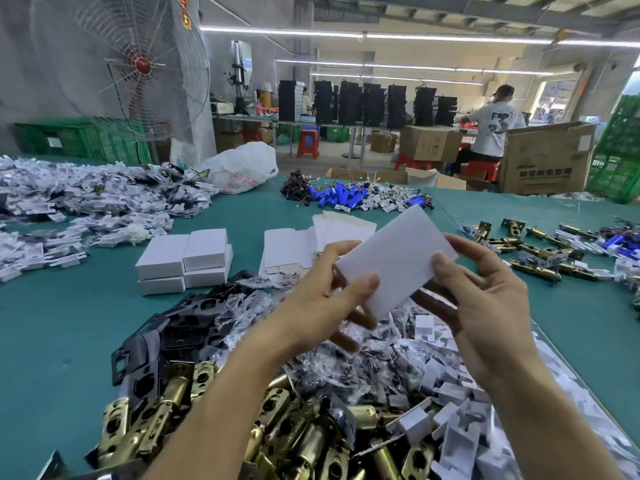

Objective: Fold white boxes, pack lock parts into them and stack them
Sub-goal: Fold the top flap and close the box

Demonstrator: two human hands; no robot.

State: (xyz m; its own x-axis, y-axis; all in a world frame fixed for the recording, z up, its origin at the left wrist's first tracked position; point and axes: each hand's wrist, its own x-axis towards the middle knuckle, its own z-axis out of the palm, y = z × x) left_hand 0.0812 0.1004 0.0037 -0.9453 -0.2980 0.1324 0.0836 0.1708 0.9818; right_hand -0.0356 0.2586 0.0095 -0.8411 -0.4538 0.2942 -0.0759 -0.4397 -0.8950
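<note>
Now, from the head view: my left grip pinches the near-left end of the flat white box blank, thumb on top and fingers beneath. My right grip pinches its right long edge the same way. The blank is held above the pile of bagged parts. Its long axis runs from near-left to far-right between both grips, so I judge it must open across that line. Folded white boxes sit far-left on the desk. Creases, flaps and underside are washed out or hidden, as are most of my fingers.

Bright ceiling tube lights (slight glare); wide-angle edges bend, hands softly blurred.
</note>
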